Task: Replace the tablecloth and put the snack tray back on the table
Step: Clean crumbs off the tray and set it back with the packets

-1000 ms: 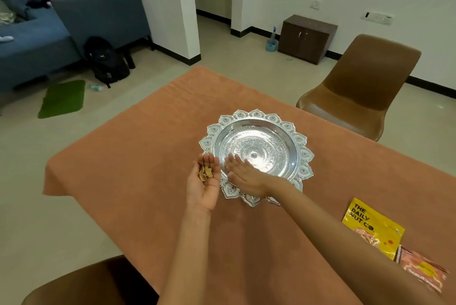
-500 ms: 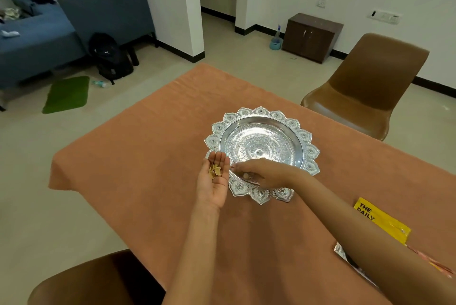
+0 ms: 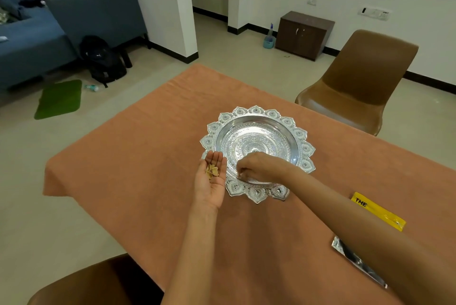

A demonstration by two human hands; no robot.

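The round silver embossed tray with a petal-shaped rim sits mid-table on the smooth orange-brown tablecloth, its bowl bare and shiny. The left hand lies released, palm up just beside the tray's near-left rim, carrying a few pale nut shells. The right hand curls its fingers down at the tray's near inner edge; whether they pinch anything I cannot tell. A yellow snack packet lies to the right. A brown chair, a blue sofa and a dark wooden cabinet stand around. A second ago the right hand lay flat, fingers straight.
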